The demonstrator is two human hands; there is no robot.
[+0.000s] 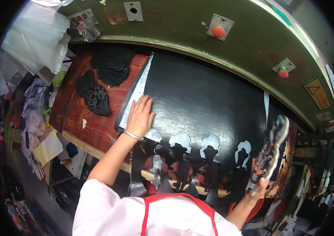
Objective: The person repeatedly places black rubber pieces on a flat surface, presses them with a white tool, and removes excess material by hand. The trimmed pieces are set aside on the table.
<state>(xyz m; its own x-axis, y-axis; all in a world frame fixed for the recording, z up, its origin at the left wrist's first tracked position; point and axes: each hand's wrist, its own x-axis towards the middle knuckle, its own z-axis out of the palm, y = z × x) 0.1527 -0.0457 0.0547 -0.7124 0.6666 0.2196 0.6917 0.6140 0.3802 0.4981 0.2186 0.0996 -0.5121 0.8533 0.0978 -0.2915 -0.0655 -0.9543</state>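
- Fingers (146, 104) of the left hand (138, 120) are straight and slightly parted, palm down, the thumb angled out to the right.
- Black sheet (206, 90) lies under that hand; the fingertips rest at its left edge, where a pale strip (140, 84) shows, and most of the sheet stretches away to their right.
- Right hand (258, 189) grips the lower end of a metal cutting die (268, 155) between thumb and fingers; some of these fingers are hidden behind it.
- Die stands tilted on edge, its upper end reaching away from the hand, above the right part of the sheet; whether it touches the sheet, I cannot tell.
- Cut-outs (180, 139) run in a row along the sheet's near side, between the two hands.
- Black cut pieces lie in a larger pile (112, 65) and a smaller pile (94, 96) on the reddish worktop (66, 116), left of the sheet and well apart from the fingers.
- Green machine beam (174, 19) spans the far side.
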